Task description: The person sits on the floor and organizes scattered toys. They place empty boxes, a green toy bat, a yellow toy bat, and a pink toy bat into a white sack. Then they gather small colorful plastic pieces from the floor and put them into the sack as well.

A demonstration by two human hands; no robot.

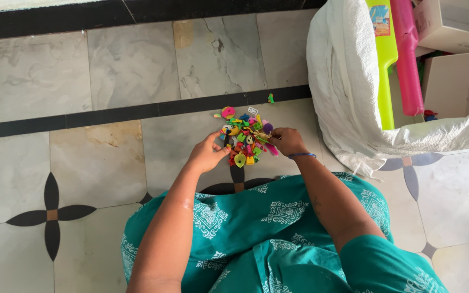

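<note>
A small heap of bright plastic toy pieces [243, 135], in red, green, yellow, pink and blue, lies on the marble floor in front of my knees. My left hand [206, 153] rests at the heap's left edge, fingers curled and touching the pieces. My right hand [286, 141], with a blue bangle at the wrist, sits at the heap's right edge and pinches a thin yellowish piece [262, 136]. A round pink and yellow piece [228, 112] lies at the heap's far side. A single green piece [271, 99] lies apart, further away.
A large white woven sack [343, 81] stands open at the right, holding long green and pink plastic toys [394, 54] and cardboard boxes [454, 81]. My teal patterned clothing [267, 228] fills the lower frame. Black tile bands [137, 111] cross the floor.
</note>
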